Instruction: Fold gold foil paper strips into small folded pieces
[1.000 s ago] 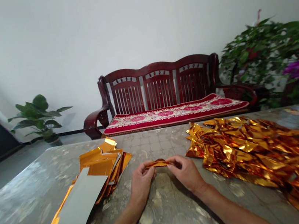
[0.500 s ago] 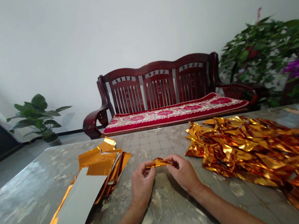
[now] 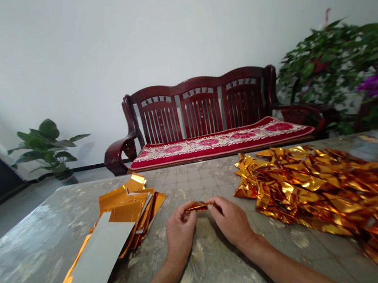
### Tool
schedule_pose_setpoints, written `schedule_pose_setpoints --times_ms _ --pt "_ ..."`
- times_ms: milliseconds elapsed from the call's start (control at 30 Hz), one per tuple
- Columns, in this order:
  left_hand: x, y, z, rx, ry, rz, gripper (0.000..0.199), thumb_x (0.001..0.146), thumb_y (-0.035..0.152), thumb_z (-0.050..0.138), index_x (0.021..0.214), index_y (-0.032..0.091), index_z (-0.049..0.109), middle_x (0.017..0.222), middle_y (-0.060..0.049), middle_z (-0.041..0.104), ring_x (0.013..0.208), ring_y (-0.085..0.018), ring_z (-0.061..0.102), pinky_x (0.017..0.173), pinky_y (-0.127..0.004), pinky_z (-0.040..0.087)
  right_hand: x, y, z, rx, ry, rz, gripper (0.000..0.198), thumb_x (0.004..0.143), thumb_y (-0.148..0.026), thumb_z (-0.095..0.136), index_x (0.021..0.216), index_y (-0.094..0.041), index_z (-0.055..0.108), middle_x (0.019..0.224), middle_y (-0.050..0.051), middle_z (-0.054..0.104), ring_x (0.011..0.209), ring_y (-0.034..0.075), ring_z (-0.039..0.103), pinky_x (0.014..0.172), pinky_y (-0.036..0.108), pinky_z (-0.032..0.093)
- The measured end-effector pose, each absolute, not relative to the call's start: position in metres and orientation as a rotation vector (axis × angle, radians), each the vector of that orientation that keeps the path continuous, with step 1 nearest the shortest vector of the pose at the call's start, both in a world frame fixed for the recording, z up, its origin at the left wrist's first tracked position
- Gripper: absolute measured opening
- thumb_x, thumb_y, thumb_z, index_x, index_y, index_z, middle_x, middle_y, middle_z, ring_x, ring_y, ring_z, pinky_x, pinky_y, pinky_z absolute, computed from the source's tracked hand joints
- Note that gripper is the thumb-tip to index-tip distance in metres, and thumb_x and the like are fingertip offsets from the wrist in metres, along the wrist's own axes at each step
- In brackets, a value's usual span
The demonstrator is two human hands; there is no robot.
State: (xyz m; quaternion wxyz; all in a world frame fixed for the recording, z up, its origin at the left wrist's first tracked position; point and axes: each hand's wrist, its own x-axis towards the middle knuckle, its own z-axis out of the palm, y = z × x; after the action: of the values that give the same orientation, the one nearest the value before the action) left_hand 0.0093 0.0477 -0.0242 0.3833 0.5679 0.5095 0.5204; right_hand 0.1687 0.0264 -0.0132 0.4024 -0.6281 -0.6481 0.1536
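A small piece of folded gold foil paper (image 3: 198, 206) is stretched between my hands, just above the table's middle. My left hand (image 3: 181, 227) pinches its left end between thumb and fingers. At the other end, my right hand (image 3: 231, 220) is closed on it in the same way. To the left lies a loose stack of gold foil sheets (image 3: 126, 211), with a grey backing side (image 3: 101, 257) facing up on the nearest one. A wide heap of folded gold foil pieces (image 3: 314, 184) covers the table on the right.
The patterned grey table (image 3: 207, 270) spans the foreground. Behind it stands a dark red wooden bench (image 3: 201, 107) with a red floral cover (image 3: 220, 142). A clear plastic bag (image 3: 374, 144) rests at the table's far right. Potted plants (image 3: 49, 147) stand beyond.
The foil piece between my hands looks flatter and narrower, its raised middle now lower. Both hands keep their pinch in nearly the same place. The stack and heap look unchanged.
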Motion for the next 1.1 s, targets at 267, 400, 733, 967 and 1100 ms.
schedule_pose_setpoints --times_ms 267,400,733,967,1100 --pt "0.007 0.05 -0.024 1.54 1.392 1.254 0.025 0.075 0.032 0.067 0.095 0.021 0.076 0.078 -0.004 0.077 0.069 -0.021 0.069 0.069 -0.03 0.051 0.167 0.024 -0.015 -1.499 -1.738 0.27 0.022 0.088 -0.021 0.048 0.094 -0.024 0.069 0.093 0.004 0.073 0.09 0.02 0.065 0.078 0.028 0.043" --pt "0.01 0.046 -0.024 1.579 1.39 1.216 0.022 0.077 0.031 0.064 0.092 0.022 0.077 0.076 -0.003 0.076 0.065 -0.02 0.068 0.065 -0.028 0.05 0.166 0.026 -0.016 -1.504 -1.67 0.311 0.021 0.084 -0.019 0.052 0.096 -0.023 0.068 0.095 0.003 0.073 0.088 0.02 0.065 0.078 0.028 0.044" --pt "0.015 0.039 -0.021 1.613 1.392 1.28 0.02 0.077 0.03 0.065 0.092 0.023 0.076 0.08 -0.003 0.076 0.069 -0.02 0.069 0.069 -0.029 0.05 0.166 0.031 -0.016 -1.583 -1.553 0.429 0.02 0.082 -0.021 0.051 0.088 -0.023 0.07 0.084 0.002 0.073 0.078 0.019 0.065 0.07 0.027 0.043" --pt "0.011 0.046 -0.021 1.578 1.421 1.18 0.027 0.076 0.033 0.062 0.095 0.018 0.074 0.077 -0.003 0.075 0.066 -0.02 0.067 0.068 -0.03 0.05 0.166 0.025 -0.011 -1.513 -1.568 0.451 0.023 0.084 -0.024 0.048 0.086 -0.022 0.071 0.086 0.003 0.074 0.082 0.019 0.066 0.072 0.027 0.042" --pt "0.008 0.051 -0.021 1.544 1.377 1.187 0.027 0.077 0.035 0.06 0.091 0.017 0.074 0.084 -0.005 0.076 0.075 -0.021 0.068 0.073 -0.031 0.051 0.165 0.023 -0.009 -1.49 -1.596 0.467 0.023 0.086 -0.025 0.046 0.085 -0.022 0.069 0.085 0.003 0.074 0.083 0.019 0.066 0.072 0.026 0.042"
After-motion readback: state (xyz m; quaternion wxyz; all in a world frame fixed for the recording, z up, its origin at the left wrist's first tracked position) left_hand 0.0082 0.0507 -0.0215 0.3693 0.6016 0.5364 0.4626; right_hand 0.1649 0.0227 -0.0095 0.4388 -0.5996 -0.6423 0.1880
